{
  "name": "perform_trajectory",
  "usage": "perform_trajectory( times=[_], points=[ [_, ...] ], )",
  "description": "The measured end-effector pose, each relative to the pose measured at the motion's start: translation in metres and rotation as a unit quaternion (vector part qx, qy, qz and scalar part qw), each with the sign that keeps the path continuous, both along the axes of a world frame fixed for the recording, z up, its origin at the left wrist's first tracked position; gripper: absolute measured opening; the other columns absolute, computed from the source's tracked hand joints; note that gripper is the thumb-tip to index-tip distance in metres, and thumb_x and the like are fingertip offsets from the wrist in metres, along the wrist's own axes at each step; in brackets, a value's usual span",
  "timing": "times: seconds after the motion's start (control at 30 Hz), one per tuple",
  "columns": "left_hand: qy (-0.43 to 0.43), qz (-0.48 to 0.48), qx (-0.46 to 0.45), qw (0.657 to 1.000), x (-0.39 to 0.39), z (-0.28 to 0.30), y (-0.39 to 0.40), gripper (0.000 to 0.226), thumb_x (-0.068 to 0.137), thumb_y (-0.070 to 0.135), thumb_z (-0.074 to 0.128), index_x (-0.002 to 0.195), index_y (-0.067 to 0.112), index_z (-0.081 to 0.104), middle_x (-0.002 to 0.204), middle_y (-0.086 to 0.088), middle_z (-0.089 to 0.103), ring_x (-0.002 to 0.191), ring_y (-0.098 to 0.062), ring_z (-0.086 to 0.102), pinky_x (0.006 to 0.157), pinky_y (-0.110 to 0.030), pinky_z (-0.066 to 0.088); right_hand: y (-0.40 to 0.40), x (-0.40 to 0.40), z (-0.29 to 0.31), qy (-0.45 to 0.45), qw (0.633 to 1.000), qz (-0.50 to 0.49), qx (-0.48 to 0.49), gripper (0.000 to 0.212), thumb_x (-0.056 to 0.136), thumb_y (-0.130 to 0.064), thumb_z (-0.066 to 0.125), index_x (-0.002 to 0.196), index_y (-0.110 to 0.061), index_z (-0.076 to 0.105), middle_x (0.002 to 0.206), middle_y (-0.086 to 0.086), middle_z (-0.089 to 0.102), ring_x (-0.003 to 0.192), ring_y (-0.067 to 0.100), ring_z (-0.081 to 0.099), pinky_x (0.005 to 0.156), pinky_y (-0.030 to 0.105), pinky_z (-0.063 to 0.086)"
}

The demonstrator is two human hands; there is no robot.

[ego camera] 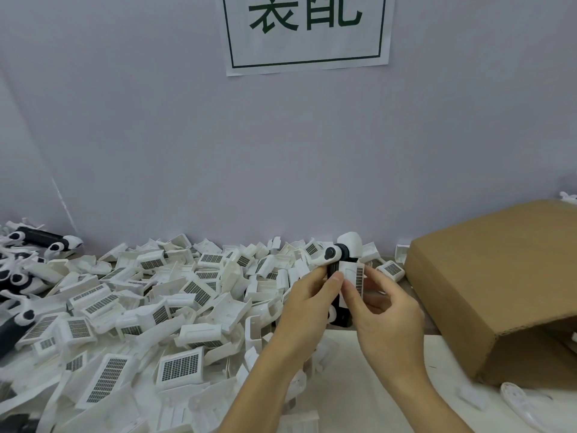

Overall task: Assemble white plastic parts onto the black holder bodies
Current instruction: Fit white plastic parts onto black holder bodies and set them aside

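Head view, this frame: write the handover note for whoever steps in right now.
Left hand grips the black holder body, held upright above the table.
Right hand pinches a white grille part against the body's side; whether it is seated, I cannot tell.
Loose white parts are heaped on the left; finished units lie far left. A cardboard box lies at right.
Left to do: press this part home, set the unit aside, continue through the heap.
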State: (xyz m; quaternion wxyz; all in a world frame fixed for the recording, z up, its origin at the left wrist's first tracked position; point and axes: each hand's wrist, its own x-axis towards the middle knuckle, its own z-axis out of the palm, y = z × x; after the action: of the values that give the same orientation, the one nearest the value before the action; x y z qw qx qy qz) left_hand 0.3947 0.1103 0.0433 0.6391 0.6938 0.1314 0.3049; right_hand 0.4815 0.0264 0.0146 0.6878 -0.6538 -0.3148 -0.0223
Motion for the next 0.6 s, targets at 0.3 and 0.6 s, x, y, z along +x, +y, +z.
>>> perform_trajectory(
  times=[0.3,0.6],
  points=[
    [-0.029,-0.007,-0.024,0.999,-0.0004,-0.0015,0.0033,0.022,0.103,0.022,0.055,0.116,0.021,0.074,0.108,0.002,0.078,0.104,-0.011,0.072,0.082,-0.016,0.054,-0.0023,-0.0032,0.0043,-0.088,0.995,-0.012,-0.043,0.048,0.084,-0.053,0.066,0.121,-0.021,0.071,0.101,-0.011,0.071,0.094,0.006,0.068,0.084,0.036,0.058],
    [-0.007,0.028,-0.053,0.998,0.0017,-0.0051,0.0061,0.017,0.098,0.03,0.064,0.11,0.023,0.075,0.097,-0.001,0.079,0.089,-0.017,0.077,0.067,-0.021,0.059,0.0001,-0.0066,0.0014,-0.021,0.994,0.11,-0.015,0.021,0.095,-0.031,0.065,0.1,-0.05,0.071,0.1,-0.012,0.074,0.096,0.007,0.07,0.08,0.026,0.059]
  ],
)
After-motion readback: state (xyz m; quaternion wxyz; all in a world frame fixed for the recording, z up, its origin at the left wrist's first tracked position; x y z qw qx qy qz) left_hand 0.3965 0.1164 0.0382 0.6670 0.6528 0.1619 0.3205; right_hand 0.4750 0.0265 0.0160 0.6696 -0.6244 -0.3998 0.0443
